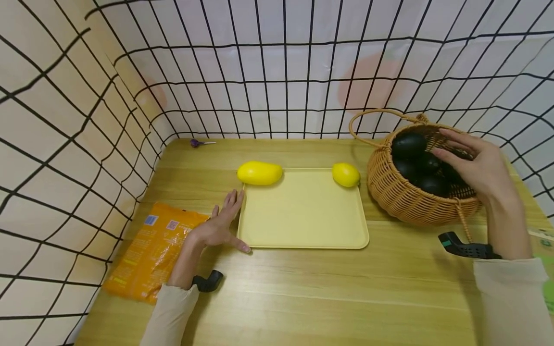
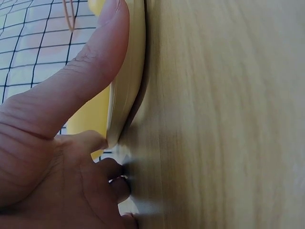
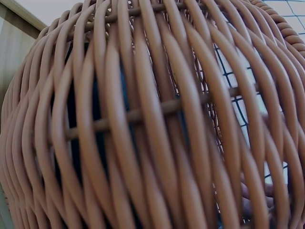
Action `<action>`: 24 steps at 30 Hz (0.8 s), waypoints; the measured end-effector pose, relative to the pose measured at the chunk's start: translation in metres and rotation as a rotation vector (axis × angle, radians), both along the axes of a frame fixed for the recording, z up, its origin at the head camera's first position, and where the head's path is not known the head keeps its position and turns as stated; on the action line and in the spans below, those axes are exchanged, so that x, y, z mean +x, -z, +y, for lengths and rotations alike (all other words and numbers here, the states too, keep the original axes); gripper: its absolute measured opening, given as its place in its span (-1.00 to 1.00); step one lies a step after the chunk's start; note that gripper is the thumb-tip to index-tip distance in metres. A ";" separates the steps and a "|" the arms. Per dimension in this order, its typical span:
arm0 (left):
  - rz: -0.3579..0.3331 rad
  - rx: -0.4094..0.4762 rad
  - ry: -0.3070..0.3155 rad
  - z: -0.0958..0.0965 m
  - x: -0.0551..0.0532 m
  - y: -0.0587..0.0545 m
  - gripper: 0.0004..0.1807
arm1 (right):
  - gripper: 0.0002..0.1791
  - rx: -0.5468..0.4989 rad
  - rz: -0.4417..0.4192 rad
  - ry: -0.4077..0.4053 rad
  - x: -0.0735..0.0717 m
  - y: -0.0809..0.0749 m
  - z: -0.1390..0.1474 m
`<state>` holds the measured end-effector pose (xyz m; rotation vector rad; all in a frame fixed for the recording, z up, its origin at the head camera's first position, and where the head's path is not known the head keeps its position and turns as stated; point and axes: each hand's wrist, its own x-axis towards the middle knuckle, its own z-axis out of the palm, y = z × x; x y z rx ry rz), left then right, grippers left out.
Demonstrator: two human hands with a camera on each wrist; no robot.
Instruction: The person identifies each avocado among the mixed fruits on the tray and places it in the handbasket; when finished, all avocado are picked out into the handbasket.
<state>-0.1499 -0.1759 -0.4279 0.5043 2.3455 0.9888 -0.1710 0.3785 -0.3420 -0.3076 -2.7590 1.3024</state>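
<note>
My left hand [image 1: 220, 226] lies with fingers spread at the left edge of a pale yellow tray [image 1: 303, 211]; its thumb [image 2: 90, 62] is at the tray's near left corner. A yellow mango [image 1: 259, 173] rests over the tray's far left corner, and a lemon [image 1: 346, 174] over the far right one. To the right stands a wicker basket [image 1: 402, 206] with several dark, avocado-like fruits [image 1: 409, 145] inside. My right hand [image 1: 484, 166] reaches over its right rim, thumb and fingers apart above the fruits. In the right wrist view, basket weave [image 3: 157, 119] hides most of that hand.
An orange plastic packet [image 1: 151, 254] lies left of my left forearm. A small purple-headed item [image 1: 196, 143] is near the table's back edge. Black wire mesh [image 1: 285, 86] encloses the back and sides. A green printed item [image 1: 547, 274] shows at the far right.
</note>
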 end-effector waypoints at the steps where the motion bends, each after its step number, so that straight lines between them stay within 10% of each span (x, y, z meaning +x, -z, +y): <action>1: 0.002 0.000 0.001 0.000 0.000 0.000 0.59 | -0.34 0.015 0.006 -0.011 0.000 0.000 0.000; 9: 0.044 -0.064 0.030 0.001 -0.003 -0.005 0.57 | -0.33 0.050 0.063 -0.107 0.004 -0.007 -0.008; 16: 0.034 -0.069 0.007 -0.016 0.002 -0.041 0.16 | -0.35 0.126 0.126 -0.233 0.006 -0.020 -0.048; 24: 0.394 -0.054 -0.222 0.002 -0.008 -0.082 -0.20 | -0.30 0.206 0.182 -0.352 0.011 -0.028 -0.112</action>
